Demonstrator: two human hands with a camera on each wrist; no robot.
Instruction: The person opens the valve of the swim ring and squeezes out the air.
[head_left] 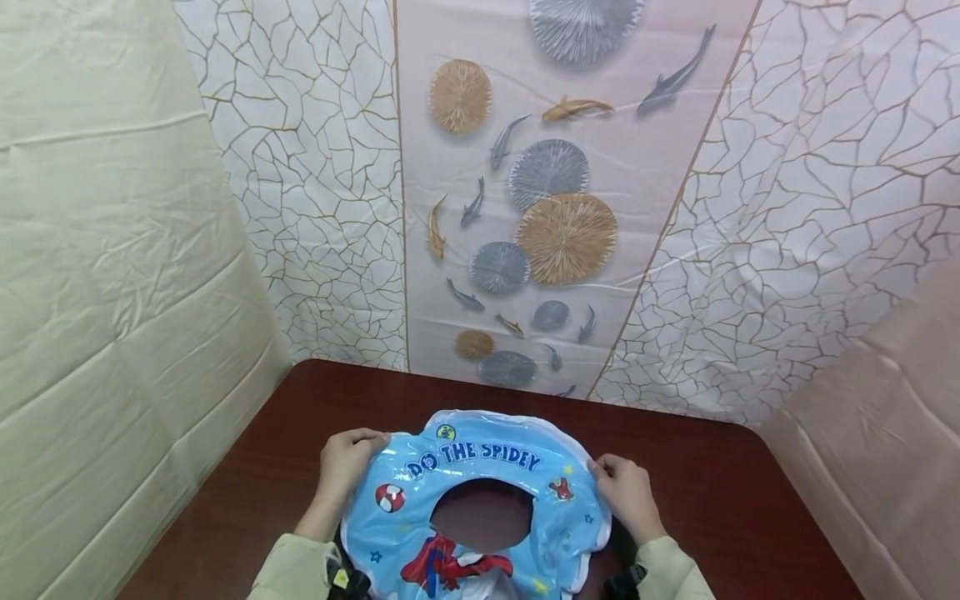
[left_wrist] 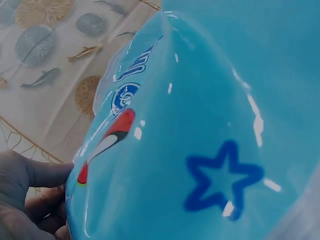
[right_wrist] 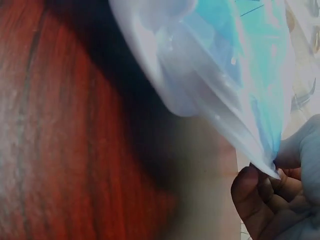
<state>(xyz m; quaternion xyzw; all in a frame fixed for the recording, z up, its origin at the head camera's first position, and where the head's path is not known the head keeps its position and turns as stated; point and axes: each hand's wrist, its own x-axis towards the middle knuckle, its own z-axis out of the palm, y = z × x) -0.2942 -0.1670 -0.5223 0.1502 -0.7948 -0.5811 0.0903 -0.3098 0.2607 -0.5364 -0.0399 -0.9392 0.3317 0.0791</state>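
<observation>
Between the two hands is a light-blue inflatable swim ring point(head_left: 480, 429) with a round hole, the words "DO THE SPIDEY" and a red-and-blue cartoon figure. It looks partly filled, with wrinkled edges. At its upper left edge my left hand point(head_left: 347, 461) pinches the rim; the left wrist view shows the thumb and curled fingers point(left_wrist: 47, 172) on the plastic by a blue star print. My right hand point(head_left: 626, 493) pinches the right edge. Up close in the right wrist view, a white seam corner point(right_wrist: 267, 170) is caught between thumb and fingers. The ring's lowest part runs out of the head view.
A dark red-brown wooden table point(head_left: 352, 392) lies under the ring. Behind it hangs a patterned cloth point(head_left: 495, 167) with fish and round motifs. Cream fabric walls point(head_left: 112, 292) close in the left and right sides. Dark bands point(head_left: 348, 579) sit on both wrists.
</observation>
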